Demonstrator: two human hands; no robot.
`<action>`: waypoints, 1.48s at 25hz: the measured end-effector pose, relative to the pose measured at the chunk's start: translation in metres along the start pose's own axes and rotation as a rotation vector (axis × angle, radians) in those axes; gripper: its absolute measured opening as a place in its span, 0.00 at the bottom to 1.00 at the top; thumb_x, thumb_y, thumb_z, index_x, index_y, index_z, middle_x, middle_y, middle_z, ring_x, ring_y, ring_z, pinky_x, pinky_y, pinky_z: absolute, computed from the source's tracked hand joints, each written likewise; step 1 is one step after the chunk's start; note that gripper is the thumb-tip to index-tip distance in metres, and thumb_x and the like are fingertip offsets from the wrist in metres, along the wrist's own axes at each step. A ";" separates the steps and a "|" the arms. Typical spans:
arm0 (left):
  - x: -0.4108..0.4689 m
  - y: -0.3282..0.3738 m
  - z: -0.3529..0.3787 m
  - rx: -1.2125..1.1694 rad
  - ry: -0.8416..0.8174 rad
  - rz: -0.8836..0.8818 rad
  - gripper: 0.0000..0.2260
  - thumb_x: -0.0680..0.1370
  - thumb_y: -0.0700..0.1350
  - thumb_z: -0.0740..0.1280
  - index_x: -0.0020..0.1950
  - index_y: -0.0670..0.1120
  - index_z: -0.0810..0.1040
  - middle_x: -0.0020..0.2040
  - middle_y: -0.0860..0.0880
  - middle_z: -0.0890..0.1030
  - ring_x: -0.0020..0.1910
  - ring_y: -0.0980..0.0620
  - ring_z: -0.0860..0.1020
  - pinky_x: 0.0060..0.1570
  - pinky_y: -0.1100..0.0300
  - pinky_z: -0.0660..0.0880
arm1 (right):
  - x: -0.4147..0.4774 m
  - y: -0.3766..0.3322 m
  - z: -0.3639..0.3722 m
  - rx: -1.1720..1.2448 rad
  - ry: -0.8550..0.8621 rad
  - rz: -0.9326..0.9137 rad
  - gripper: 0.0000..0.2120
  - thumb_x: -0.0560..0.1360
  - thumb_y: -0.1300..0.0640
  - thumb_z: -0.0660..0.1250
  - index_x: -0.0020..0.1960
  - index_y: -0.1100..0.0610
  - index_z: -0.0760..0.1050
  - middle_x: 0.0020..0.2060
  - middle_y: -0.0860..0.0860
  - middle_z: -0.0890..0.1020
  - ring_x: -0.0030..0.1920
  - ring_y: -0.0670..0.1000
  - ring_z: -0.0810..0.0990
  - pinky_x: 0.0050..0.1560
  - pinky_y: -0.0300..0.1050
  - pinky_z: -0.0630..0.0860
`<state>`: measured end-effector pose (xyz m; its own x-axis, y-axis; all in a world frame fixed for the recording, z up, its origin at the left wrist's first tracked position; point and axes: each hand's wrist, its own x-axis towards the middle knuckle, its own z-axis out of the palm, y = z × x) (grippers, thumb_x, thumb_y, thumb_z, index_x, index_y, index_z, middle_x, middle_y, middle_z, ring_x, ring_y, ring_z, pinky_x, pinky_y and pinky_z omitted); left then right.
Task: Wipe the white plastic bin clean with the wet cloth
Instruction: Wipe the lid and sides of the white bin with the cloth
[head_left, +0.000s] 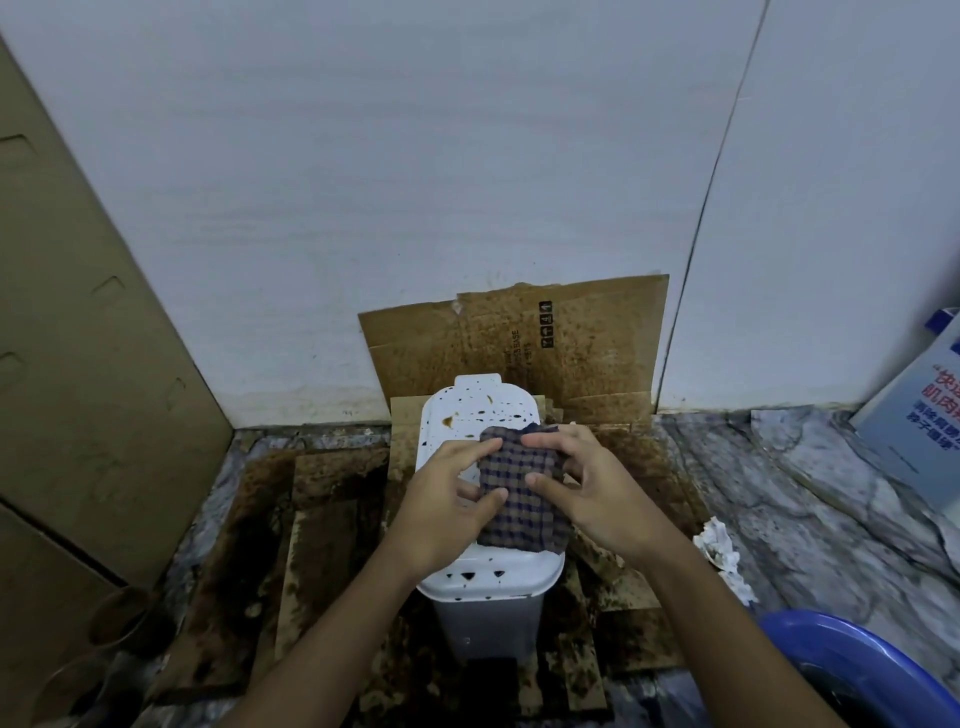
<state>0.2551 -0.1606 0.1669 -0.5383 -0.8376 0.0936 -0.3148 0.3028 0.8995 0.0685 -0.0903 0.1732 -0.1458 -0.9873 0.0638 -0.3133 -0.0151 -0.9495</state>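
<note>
The white plastic bin (470, 410) stands upright on stained cardboard, its closed lid spotted with brown and dark splashes. A checked brown-and-blue cloth (519, 491) lies spread on the lid's right half. My left hand (447, 493) grips the cloth's left edge between thumb and fingers. My right hand (587, 483) pinches its right side, with the fingers on top of the fabric. Both hands hold the cloth flat against the lid.
Stained cardboard sheets (566, 343) lean on the white wall behind the bin and cover the marble floor (810, 483). A blue basin (862, 670) sits at the lower right, with crumpled paper (722, 551) near it. Tall cardboard boxes (78, 364) stand on the left.
</note>
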 end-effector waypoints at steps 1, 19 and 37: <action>0.003 -0.002 0.001 0.069 0.005 0.001 0.24 0.78 0.42 0.73 0.73 0.52 0.74 0.66 0.56 0.73 0.45 0.59 0.83 0.40 0.65 0.82 | 0.003 0.004 0.000 -0.040 -0.012 0.021 0.18 0.78 0.59 0.70 0.67 0.53 0.76 0.63 0.46 0.70 0.63 0.43 0.74 0.62 0.45 0.79; 0.014 -0.070 0.014 0.251 0.189 -0.180 0.25 0.84 0.59 0.56 0.81 0.58 0.58 0.82 0.56 0.53 0.81 0.53 0.52 0.77 0.50 0.55 | 0.009 0.042 0.045 -0.691 0.055 0.063 0.30 0.83 0.37 0.46 0.82 0.46 0.46 0.81 0.41 0.46 0.80 0.45 0.39 0.80 0.55 0.44; 0.010 -0.086 0.016 0.234 0.155 -0.154 0.27 0.83 0.61 0.57 0.81 0.63 0.52 0.80 0.68 0.44 0.75 0.68 0.48 0.70 0.63 0.54 | 0.041 0.064 0.057 -0.687 0.045 0.120 0.35 0.82 0.36 0.47 0.81 0.47 0.34 0.78 0.42 0.30 0.78 0.46 0.29 0.79 0.49 0.50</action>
<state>0.2642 -0.1872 0.0837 -0.3501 -0.9357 0.0440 -0.5644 0.2482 0.7873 0.0965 -0.1411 0.0979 -0.2504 -0.9681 -0.0023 -0.8132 0.2116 -0.5421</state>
